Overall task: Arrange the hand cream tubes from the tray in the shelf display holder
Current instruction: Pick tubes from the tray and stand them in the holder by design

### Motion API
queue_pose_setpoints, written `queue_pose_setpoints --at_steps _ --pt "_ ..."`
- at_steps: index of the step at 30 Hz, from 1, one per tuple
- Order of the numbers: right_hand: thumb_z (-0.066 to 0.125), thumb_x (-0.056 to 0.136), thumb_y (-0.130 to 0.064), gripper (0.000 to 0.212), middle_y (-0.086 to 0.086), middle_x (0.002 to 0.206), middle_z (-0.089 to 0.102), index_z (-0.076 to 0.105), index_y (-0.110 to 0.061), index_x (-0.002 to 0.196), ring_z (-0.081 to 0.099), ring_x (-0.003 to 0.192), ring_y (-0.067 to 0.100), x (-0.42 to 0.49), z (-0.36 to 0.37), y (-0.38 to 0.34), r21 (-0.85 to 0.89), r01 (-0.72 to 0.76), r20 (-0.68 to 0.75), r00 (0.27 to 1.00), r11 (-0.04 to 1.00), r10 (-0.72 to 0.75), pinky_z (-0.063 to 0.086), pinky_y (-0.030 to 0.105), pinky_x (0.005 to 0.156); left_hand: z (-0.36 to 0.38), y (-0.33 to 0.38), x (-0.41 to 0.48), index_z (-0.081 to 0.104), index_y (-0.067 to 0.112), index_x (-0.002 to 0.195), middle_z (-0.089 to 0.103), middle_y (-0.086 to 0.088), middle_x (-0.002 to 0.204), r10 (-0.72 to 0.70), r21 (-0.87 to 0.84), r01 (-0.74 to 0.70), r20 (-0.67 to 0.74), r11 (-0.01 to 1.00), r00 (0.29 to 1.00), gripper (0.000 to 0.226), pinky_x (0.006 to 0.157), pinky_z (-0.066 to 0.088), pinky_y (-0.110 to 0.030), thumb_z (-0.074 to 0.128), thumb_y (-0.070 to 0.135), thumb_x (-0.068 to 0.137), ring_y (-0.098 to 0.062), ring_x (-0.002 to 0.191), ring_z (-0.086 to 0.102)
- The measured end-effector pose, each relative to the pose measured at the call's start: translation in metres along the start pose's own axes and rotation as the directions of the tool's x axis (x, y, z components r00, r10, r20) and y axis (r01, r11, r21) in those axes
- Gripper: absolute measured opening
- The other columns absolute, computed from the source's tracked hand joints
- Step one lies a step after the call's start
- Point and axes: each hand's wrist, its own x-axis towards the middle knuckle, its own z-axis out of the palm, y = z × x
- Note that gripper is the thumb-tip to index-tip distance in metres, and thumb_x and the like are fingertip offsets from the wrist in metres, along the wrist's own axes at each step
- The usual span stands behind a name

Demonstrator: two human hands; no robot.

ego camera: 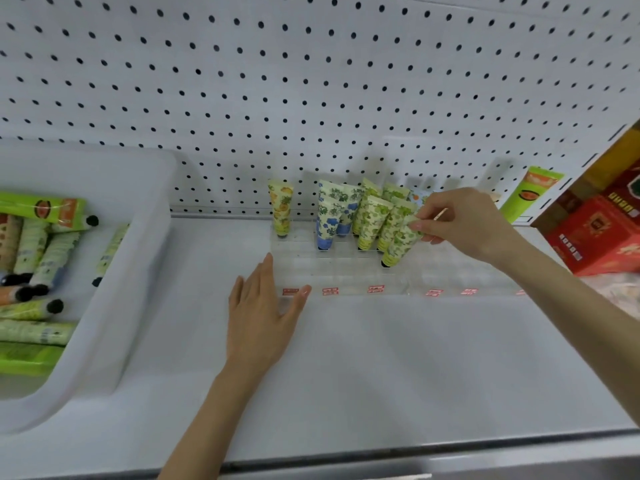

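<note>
A clear acrylic display holder [346,271] with red labels stands on the white shelf. Several hand cream tubes stand in it cap down: a yellow one [281,211], blue-flowered ones [329,216] and green ones [372,220]. My right hand [464,223] pinches the top of a green tube [401,242] whose black cap sits in a front slot of the holder. My left hand [263,313] rests flat and open against the holder's front left corner. The white tray [114,306] on the left holds several more tubes [38,265] lying down.
A white pegboard wall [311,81] backs the shelf. Red and yellow boxes [602,223] stand at the right, with a tall green tube [530,195] beside them. The shelf's front edge [415,455] runs along the bottom.
</note>
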Motion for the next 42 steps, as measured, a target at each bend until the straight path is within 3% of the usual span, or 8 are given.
queue_pose_setpoints --at_steps 3,8,13,18,27,33,37,42 --pt "0.073 0.081 -0.015 0.014 0.009 0.073 0.069 0.064 -0.015 0.07 0.065 0.058 0.011 0.0 0.006 0.003 0.007 0.031 0.027 0.999 0.999 -0.032 0.055 0.018 0.058 0.001 0.0 0.0 0.018 0.012 0.152 0.028 -0.001 0.157 0.005 0.013 -0.005 -0.004 1.0 1.0 0.094 0.119 0.003 -0.03 0.012 0.074 0.08 -0.013 0.144 0.025" --pt "0.075 0.079 -0.016 0.013 0.003 0.077 0.067 0.064 -0.02 0.075 0.067 0.065 0.016 0.003 0.011 0.005 -0.059 0.065 0.018 0.998 0.996 -0.064 0.057 0.028 0.066 0.001 0.001 0.002 0.016 0.012 0.152 0.028 -0.002 0.157 -0.001 0.022 0.001 -0.011 1.0 1.0 0.094 0.118 0.002 -0.029 0.01 0.072 0.081 -0.014 0.145 0.024" --pt "0.074 0.08 -0.017 0.014 -0.004 0.072 0.063 0.061 -0.02 0.077 0.066 0.068 0.014 0.003 0.014 0.005 -0.098 0.073 0.024 0.997 0.993 -0.071 0.048 0.018 0.063 0.001 0.001 0.004 0.013 0.014 0.153 0.035 -0.002 0.153 -0.025 -0.018 0.025 -0.009 1.0 1.0 0.089 0.113 -0.003 -0.022 0.006 0.067 0.082 -0.015 0.145 0.024" --pt "0.073 0.081 -0.019 0.011 -0.002 0.072 0.064 0.062 -0.018 0.082 0.066 0.07 0.016 0.002 0.014 0.005 -0.128 0.096 0.027 0.995 0.987 -0.094 0.05 0.028 0.07 -0.001 -0.002 0.015 0.014 0.018 0.153 0.032 -0.003 0.155 -0.058 -0.052 0.058 -0.007 0.997 0.998 0.061 0.116 0.001 -0.026 0.027 0.047 0.101 -0.013 0.146 0.019" --pt "0.073 0.081 -0.019 0.01 0.005 0.077 0.066 0.066 -0.014 0.087 0.066 0.073 0.019 0.002 0.015 0.011 -0.129 0.108 0.01 0.994 0.986 -0.108 0.054 0.034 0.075 -0.003 -0.007 0.027 0.013 0.021 0.153 0.024 -0.004 0.158 -0.061 -0.003 0.061 0.034 0.998 0.998 0.06 0.117 -0.001 -0.028 0.028 0.045 0.101 -0.013 0.148 0.01" --pt "0.072 0.082 -0.018 0.011 -0.006 0.07 0.062 0.062 -0.019 0.087 0.064 0.06 0.003 0.003 0.016 0.012 -0.093 0.085 0.013 0.996 0.992 -0.084 0.046 0.008 0.058 -0.003 -0.01 0.029 0.012 0.022 0.153 0.023 -0.005 0.159 -0.058 -0.006 0.059 0.062 0.998 0.996 0.06 0.116 -0.002 -0.028 0.029 0.046 0.1 -0.012 0.148 0.008" --pt "0.072 0.082 -0.016 0.011 -0.01 0.068 0.061 0.061 -0.019 0.084 0.061 0.055 -0.006 0.003 0.015 0.013 -0.058 0.081 0.013 0.997 0.995 -0.081 0.046 0.005 0.057 -0.004 -0.01 0.029 0.011 0.023 0.153 0.021 -0.005 0.159 -0.065 -0.012 0.066 0.078 0.998 0.995 0.061 0.117 -0.002 -0.029 0.03 0.046 0.1 -0.012 0.148 0.006" --pt "0.072 0.082 -0.018 0.011 -0.008 0.068 0.062 0.062 -0.017 0.086 0.061 0.053 -0.004 0.002 0.015 0.013 -0.07 0.08 0.016 0.997 0.994 -0.079 0.047 0.006 0.057 -0.005 -0.01 0.031 0.01 0.023 0.153 0.02 -0.004 0.159 -0.07 -0.008 0.071 0.094 0.997 0.993 0.061 0.117 -0.002 -0.029 0.03 0.045 0.1 -0.012 0.148 0.006"
